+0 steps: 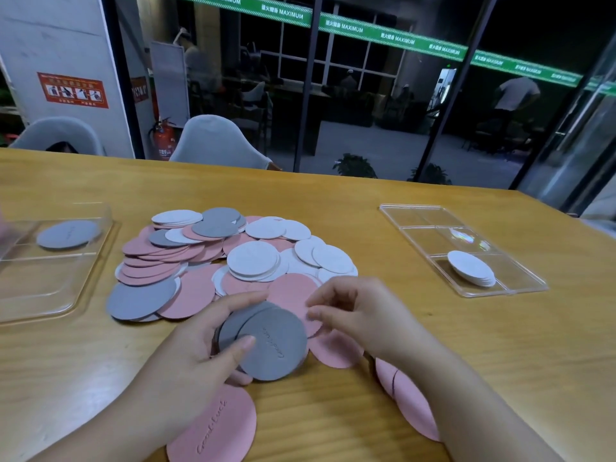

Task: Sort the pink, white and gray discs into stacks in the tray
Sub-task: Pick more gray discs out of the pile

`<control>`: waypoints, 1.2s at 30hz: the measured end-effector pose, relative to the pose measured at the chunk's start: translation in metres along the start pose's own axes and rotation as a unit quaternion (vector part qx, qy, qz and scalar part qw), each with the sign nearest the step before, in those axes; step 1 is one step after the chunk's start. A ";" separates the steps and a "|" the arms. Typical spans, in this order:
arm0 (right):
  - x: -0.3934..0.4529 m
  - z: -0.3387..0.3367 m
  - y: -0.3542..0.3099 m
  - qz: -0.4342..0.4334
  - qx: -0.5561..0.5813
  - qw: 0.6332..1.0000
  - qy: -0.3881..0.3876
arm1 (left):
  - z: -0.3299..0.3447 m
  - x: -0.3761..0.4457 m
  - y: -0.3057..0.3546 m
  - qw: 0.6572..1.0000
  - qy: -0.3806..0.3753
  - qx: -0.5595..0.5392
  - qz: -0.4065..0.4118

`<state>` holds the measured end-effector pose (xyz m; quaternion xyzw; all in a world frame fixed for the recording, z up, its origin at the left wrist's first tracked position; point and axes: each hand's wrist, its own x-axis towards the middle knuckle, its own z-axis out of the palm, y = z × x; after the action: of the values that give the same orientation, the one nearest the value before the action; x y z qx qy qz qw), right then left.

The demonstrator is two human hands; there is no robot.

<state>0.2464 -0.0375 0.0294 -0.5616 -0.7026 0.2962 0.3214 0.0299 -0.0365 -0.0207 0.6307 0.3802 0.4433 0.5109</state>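
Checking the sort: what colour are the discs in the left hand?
Gray discs, held in the left hand; head view.

Left hand (pixel 200 345): palm up, fingers curled, thumb pressed down, gripping.
Right hand (pixel 356 311): raised beside it, fingers (pixel 316 315) loosely bent, holding nothing.

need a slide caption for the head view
Left hand holds gray discs over a mixed pile, trays either side.

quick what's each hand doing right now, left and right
Left hand: holds a small stack of gray discs, thumb on top.
Right hand: fingers loosely curled, holding nothing, beside the gray discs.
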 end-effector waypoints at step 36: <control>0.000 -0.049 0.015 -0.003 0.125 0.972 0.198 | -0.006 0.002 0.005 0.998 0.066 -0.007 0.002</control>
<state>0.2939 -0.0315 0.0485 -0.5628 -0.5839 0.2634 0.5225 0.0254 -0.0339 -0.0152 0.5973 0.4082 0.4877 0.4885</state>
